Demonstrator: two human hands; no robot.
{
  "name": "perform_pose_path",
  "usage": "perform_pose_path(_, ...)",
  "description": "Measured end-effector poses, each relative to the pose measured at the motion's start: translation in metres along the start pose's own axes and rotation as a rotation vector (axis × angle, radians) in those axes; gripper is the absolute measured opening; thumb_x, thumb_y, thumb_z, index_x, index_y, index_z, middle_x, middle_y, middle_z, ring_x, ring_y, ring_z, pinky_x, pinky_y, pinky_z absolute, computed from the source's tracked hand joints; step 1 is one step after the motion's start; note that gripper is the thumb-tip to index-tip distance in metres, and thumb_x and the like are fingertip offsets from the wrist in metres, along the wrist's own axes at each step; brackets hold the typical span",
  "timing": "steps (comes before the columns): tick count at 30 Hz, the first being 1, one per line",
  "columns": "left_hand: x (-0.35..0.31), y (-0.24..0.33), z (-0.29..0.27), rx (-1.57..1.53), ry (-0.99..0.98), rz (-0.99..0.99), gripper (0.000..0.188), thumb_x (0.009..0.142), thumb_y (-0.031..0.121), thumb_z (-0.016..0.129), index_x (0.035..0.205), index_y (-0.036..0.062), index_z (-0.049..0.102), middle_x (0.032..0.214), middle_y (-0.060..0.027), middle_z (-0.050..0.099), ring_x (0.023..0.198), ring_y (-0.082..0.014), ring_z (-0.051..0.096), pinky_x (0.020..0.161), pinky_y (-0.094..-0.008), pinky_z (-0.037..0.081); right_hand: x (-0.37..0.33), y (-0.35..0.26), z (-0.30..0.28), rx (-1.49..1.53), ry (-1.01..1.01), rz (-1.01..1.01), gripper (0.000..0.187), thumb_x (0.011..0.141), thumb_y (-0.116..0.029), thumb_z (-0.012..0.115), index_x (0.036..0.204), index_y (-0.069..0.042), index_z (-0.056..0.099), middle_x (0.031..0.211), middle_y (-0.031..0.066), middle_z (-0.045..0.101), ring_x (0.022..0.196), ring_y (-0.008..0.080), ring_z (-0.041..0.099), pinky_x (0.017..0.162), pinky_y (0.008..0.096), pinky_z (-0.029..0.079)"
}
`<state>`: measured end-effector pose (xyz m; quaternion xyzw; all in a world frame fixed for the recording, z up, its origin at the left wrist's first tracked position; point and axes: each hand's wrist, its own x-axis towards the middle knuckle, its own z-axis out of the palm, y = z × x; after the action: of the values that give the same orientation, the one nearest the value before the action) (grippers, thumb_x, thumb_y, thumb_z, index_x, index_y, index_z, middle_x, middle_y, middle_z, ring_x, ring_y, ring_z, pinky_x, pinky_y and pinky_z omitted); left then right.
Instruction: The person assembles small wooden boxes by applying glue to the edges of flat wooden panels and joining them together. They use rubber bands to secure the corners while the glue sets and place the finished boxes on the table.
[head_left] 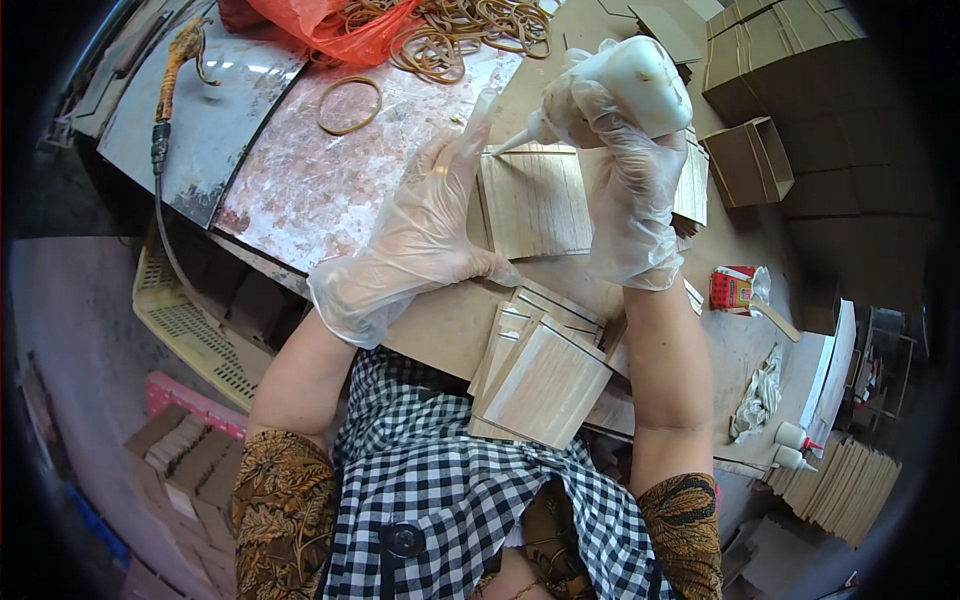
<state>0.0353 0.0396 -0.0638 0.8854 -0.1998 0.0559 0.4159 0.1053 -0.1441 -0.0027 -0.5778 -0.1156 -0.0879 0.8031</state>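
My right hand, in a clear plastic glove, is wrapped round a white squeeze bottle held tilted. The bottle's thin nozzle points down and left, at the upper left corner of a pale wooden panel. Along the panel's left edge lies my gloved left hand, fingers stretched out and thumb spread toward its near corner; whether it presses the panel I cannot tell. Closer to my body, several grooved wooden panels overlap in a loose pile at the table edge. More panels show partly behind my right wrist.
Rubber bands heap beside a red plastic bag; one loose band lies nearer. An orange-handled air gun sits far left. At right are a red tub with a stick, a crumpled cloth, small bottles and an open box.
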Motion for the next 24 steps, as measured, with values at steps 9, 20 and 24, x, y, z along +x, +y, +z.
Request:
perform_pose_path(9, 0.003, 0.006, -0.002, 0.013, -0.003, -0.030, 0.143, 0.046, 0.040, 0.094, 0.156, 0.0037, 0.009, 0.149, -0.0245, 0.035, 0.138, -0.0453, 0.030, 0.118, -0.0450, 0.024, 0.006, -0.012, -0.012, -0.012, 0.046, 0.028, 0.051, 0.077, 0.003, 0.080, 0.123, -0.004, 0.060, 0.112, 0.0114, 0.069, 0.103, 0.0212, 0.067, 0.090, 0.0356, 0.056)
perform_pose_path(20, -0.001, 0.005, -0.001, 0.091, -0.017, -0.035, 0.136, 0.053, 0.049, 0.090, 0.154, 0.0012, 0.013, 0.150, -0.0239, 0.034, 0.140, -0.0444, 0.027, 0.119, -0.0464, 0.023, 0.013, -0.018, -0.035, -0.055, 0.157, 0.020, 0.059, 0.074, 0.005, 0.082, 0.127, -0.007, 0.058, 0.111, 0.0071, 0.068, 0.101, 0.0198, 0.066, 0.087, 0.0362, 0.058)
perform_pose_path(24, 0.001, 0.007, -0.002, 0.069, -0.028, -0.053, 0.134, 0.054, 0.048, 0.090, 0.154, 0.0013, 0.015, 0.150, -0.0232, 0.033, 0.139, -0.0445, 0.028, 0.119, -0.0467, 0.023, 0.015, -0.022, -0.044, -0.028, 0.163, 0.005, 0.060, 0.074, 0.005, 0.082, 0.128, -0.008, 0.058, 0.111, 0.0060, 0.067, 0.102, 0.0205, 0.066, 0.088, 0.0387, 0.058)
